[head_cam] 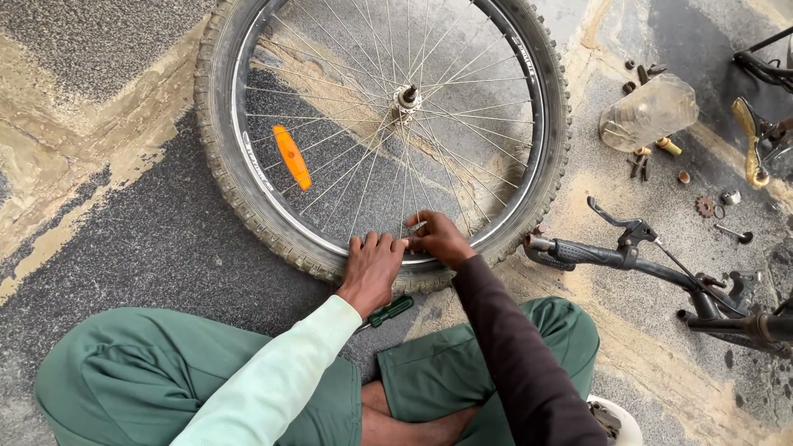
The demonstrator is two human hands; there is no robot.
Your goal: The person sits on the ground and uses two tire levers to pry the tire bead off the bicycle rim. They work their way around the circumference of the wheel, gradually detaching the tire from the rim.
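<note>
A bicycle wheel with a knobby tyre, thin spokes and an orange reflector lies flat on the ground in front of me. My left hand presses down on the near part of the tyre, fingers curled over the rim. My right hand is pinched at the rim beside it, fingertips touching the left hand's; what it pinches is hidden. A green-handled screwdriver lies under my left wrist, by the tyre.
A black handlebar with brake lever lies to the right. Farther right sit a clear plastic bottle, small metal parts and bicycle frame pieces. My crossed legs in green trousers fill the bottom. A white container is by my knee.
</note>
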